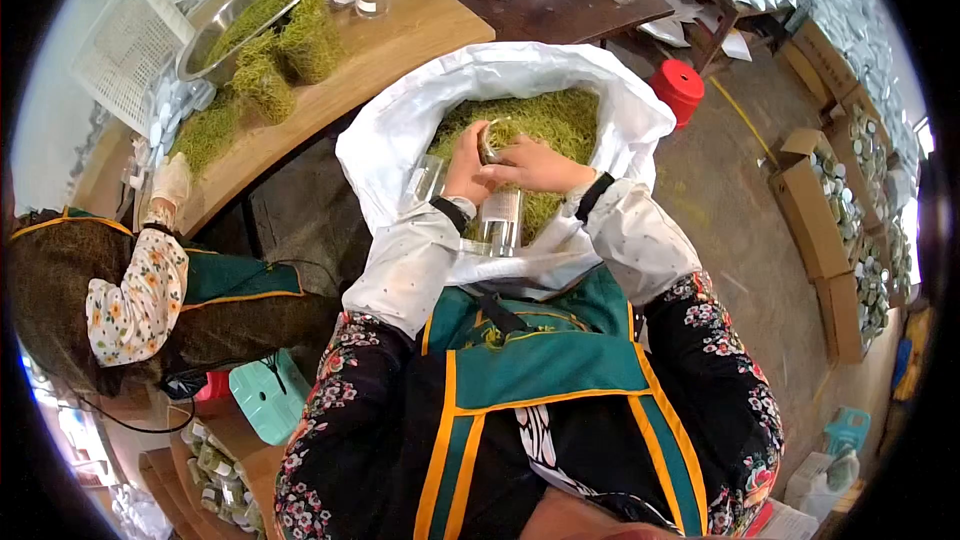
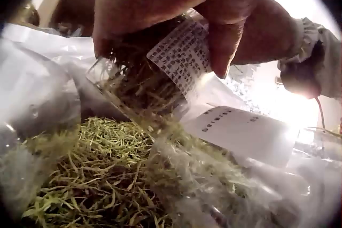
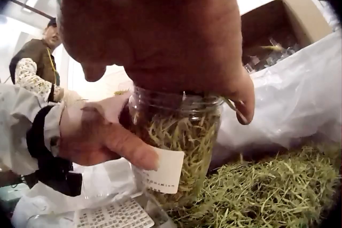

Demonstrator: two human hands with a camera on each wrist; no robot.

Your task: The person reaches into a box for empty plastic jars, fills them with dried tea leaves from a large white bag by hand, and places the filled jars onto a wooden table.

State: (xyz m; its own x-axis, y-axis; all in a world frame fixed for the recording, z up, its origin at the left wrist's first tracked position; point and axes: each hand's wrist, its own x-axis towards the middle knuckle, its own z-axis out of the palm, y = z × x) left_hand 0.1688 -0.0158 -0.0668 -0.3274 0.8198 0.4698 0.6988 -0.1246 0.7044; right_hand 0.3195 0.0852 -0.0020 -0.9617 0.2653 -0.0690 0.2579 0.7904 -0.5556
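Observation:
A clear labelled jar (image 3: 200,148) with green dried moss inside is gripped by the left hand (image 3: 101,137), its thumb over the white label. Over the jar's mouth lies the right hand (image 3: 155,35), fingers bent down at the rim; the head view has this hand (image 1: 545,166) beside the left hand (image 1: 466,168). Both are above a white sack (image 1: 385,120) holding loose moss (image 1: 570,120). Another labelled clear jar (image 1: 500,222) lies at the sack's near side, below the hands, and a further clear container (image 1: 425,178) is left of them.
At left, a wooden table (image 1: 420,25) bears a metal basin (image 1: 190,55) and moss-filled jars (image 1: 312,40). Another person's gloved hand (image 1: 172,180) is beside it. A red stool (image 1: 677,88) stands right of the sack, with cardboard boxes (image 1: 805,215) of jars farther right.

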